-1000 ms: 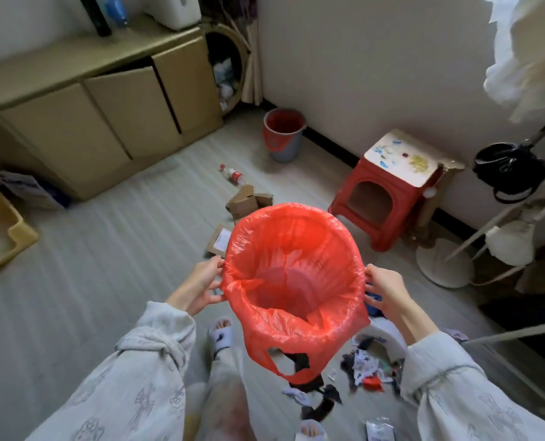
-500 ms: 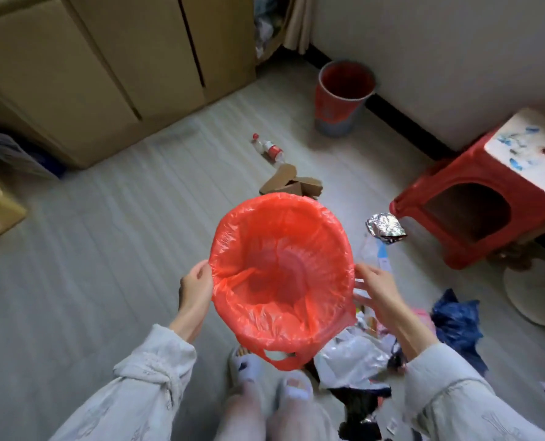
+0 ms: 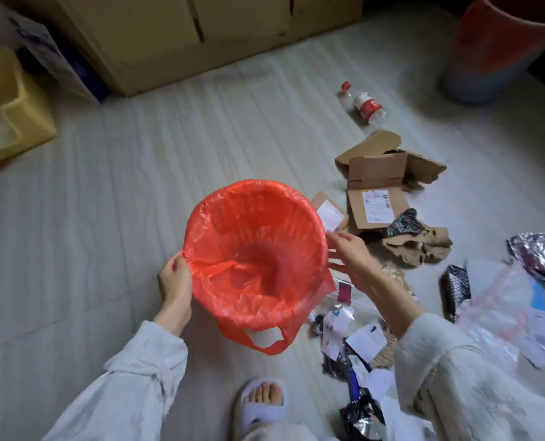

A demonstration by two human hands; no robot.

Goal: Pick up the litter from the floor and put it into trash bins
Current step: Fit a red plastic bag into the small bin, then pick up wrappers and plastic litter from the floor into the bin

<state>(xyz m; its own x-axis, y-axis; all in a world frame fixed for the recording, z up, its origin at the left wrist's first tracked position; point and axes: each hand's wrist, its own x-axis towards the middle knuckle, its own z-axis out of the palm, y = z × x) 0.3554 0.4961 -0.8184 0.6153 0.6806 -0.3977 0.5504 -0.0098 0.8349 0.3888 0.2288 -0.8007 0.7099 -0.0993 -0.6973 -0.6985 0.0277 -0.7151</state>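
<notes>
1. In the head view, a small bin lined with a red plastic bag [image 3: 255, 259] is held above the floor [image 3: 137, 202] between both hands.
2. Its left rim is gripped by the left hand [image 3: 175, 283], fingers curled round the bag's edge.
3. The right rim is touched by the right hand [image 3: 350, 259], fingers spread wide.
4. Litter is scattered on the floor to the right: a plastic bottle [image 3: 363, 105], torn cardboard boxes [image 3: 382, 173], foil wrappers [image 3: 538, 253] and paper scraps [image 3: 365, 340].
5. A larger red-lined bin [image 3: 494, 49] is seen at the upper right.
</notes>
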